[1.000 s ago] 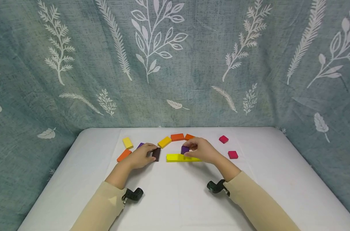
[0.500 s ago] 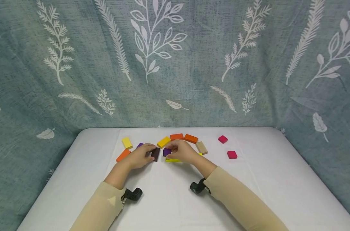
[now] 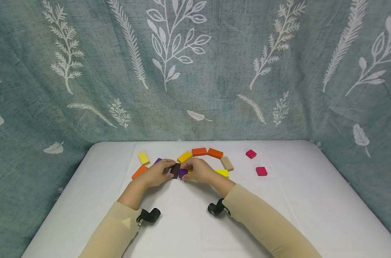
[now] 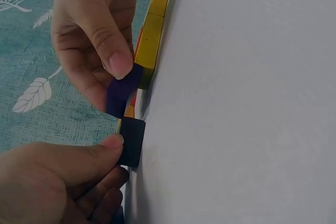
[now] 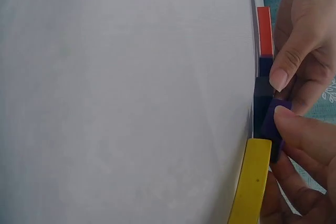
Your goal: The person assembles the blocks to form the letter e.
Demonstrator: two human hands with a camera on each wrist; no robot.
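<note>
My left hand [image 3: 156, 174] pinches a dark brown block [image 3: 175, 171] between thumb and fingers, low on the white table. Just right of it, my right hand [image 3: 200, 171] grips a purple block [image 3: 183, 173], thumb on the near side. In the left wrist view the purple block [image 4: 119, 93] is tilted, its lower corner close to the top of the dark block [image 4: 133, 142]; whether they touch I cannot tell. A bright yellow row [image 3: 222, 173] lies partly hidden under the right hand. Its near end [image 5: 252, 182] shows beside the purple block in the right wrist view.
Behind the hands curve a golden-yellow block [image 3: 184, 157], two orange blocks [image 3: 199, 152] and a tan block [image 3: 227, 163]. At left lie a yellow block [image 3: 143, 158], an orange block [image 3: 139, 172] and a partly hidden purple block [image 3: 158, 160]. Two red blocks [image 3: 261, 171] lie right.
My right hand has carried the purple block leftward from over the yellow row to beside the dark block, uncovering the tan block. My left hand has stayed on the dark block.
</note>
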